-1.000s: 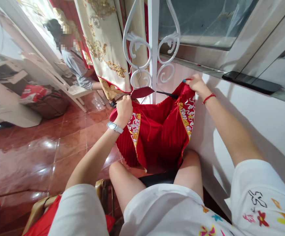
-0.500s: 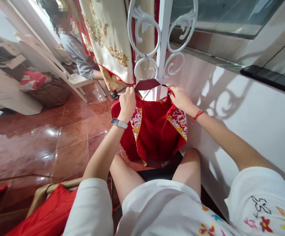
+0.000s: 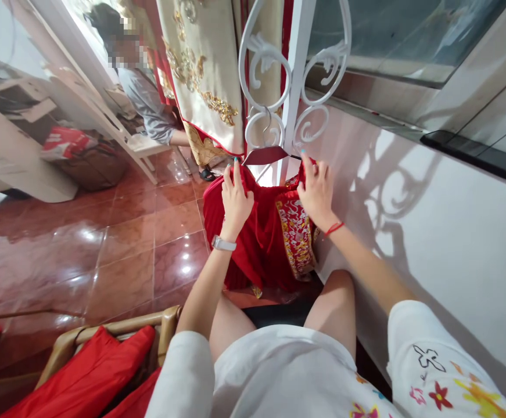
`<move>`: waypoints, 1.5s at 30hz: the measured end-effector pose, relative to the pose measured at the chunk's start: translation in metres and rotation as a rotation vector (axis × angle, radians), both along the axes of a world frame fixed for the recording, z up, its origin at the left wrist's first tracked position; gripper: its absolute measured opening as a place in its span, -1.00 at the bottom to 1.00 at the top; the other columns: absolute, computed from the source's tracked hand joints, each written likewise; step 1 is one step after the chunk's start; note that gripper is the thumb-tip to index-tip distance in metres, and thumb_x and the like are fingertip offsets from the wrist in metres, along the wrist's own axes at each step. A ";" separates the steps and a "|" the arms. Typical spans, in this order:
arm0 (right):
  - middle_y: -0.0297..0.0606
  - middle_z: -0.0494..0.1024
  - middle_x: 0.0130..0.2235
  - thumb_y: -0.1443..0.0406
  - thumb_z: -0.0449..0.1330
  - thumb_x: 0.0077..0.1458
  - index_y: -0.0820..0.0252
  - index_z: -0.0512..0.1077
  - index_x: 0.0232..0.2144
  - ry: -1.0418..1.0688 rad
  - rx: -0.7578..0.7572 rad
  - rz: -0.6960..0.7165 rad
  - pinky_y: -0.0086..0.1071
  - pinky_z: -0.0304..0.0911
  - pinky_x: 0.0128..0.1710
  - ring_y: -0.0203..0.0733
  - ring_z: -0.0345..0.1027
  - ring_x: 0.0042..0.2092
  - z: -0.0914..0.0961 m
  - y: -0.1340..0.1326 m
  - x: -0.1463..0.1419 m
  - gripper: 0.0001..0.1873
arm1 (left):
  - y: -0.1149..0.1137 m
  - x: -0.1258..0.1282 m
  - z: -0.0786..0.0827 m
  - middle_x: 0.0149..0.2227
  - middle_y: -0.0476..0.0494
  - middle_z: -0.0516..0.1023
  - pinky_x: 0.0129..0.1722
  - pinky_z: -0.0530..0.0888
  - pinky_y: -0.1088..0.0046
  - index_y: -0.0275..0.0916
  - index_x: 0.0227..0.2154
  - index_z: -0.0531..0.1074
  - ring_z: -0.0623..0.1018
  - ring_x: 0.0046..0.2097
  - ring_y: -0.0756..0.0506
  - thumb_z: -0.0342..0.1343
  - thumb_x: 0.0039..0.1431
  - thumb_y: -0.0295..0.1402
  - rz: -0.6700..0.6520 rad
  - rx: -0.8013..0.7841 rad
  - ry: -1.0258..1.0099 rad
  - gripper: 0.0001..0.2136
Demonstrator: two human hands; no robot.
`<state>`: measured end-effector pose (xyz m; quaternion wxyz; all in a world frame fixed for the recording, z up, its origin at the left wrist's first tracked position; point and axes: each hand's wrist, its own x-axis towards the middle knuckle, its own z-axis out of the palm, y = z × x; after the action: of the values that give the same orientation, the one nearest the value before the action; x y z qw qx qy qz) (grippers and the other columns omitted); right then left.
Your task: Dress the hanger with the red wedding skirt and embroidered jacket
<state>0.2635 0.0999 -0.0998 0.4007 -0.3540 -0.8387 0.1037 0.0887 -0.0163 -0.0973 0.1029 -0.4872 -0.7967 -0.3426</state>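
Observation:
A red garment (image 3: 261, 238) with gathered cloth and an embroidered white-and-gold panel (image 3: 296, 238) hangs in front of my knees from a dark red hanger (image 3: 265, 155). The metal hook of this hanger (image 3: 267, 123) rises in front of white scrollwork. At the hanger's left end, my left hand (image 3: 236, 203) grips the garment's upper edge, its index and middle fingers stretched upward. My right hand (image 3: 318, 191) has its fingers over the garment at the other end, thumb on the inner side. Cloth hides part of the fingertips' contact on both sides.
White metal scrollwork (image 3: 296, 69) stands ahead, with a cream gold-trimmed garment (image 3: 204, 69) hanging beside it. A white wall (image 3: 444, 249) is close on my right. Red cloth (image 3: 91, 371) lies over a wooden chair (image 3: 165, 319) at lower left. Another person (image 3: 148, 110) sits beyond.
Both hands have come nearer each other and shifted from the hanger's ends onto the garment's upper edge. The garment's left embroidered panel has turned out of sight; the right one shows more.

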 end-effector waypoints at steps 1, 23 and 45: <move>-0.04 0.43 0.02 0.36 -0.02 0.21 0.03 0.16 0.29 -0.022 -0.003 0.039 0.04 0.24 0.10 0.08 0.33 0.03 -0.010 -0.014 -0.003 -0.40 | -0.003 0.001 -0.007 0.41 -0.32 -0.01 0.18 0.36 0.04 -0.16 0.36 -0.04 0.17 0.35 -0.31 -0.04 0.12 -0.52 0.011 0.045 -0.026 -0.29; -0.15 0.61 -0.20 0.41 0.08 0.14 0.15 0.49 -0.14 -0.162 -0.713 0.281 -0.32 0.36 -0.11 -0.10 0.51 -0.15 -0.205 -0.077 -0.055 -0.73 | -0.091 0.086 -0.237 0.05 -0.30 0.39 0.11 0.46 0.18 -0.20 0.04 0.32 0.51 0.03 -0.16 0.00 0.09 -0.56 0.007 0.123 -0.766 -0.58; -0.19 0.47 -0.24 0.35 0.14 0.19 0.10 0.60 -0.40 0.258 -0.422 0.161 -0.22 0.37 -0.09 -0.12 0.40 -0.17 -0.215 -0.132 -0.002 -0.77 | -0.099 0.086 -0.240 -0.13 -0.27 0.61 0.03 0.45 0.23 -0.33 -0.15 0.50 0.56 -0.08 -0.20 -0.03 0.26 -0.13 -0.279 0.129 -1.070 -0.62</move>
<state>0.2613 -0.0324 -0.3148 0.4119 -0.3457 -0.7660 0.3521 0.1745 -0.1156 -0.3377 -0.3330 -0.3389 -0.6432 -0.6005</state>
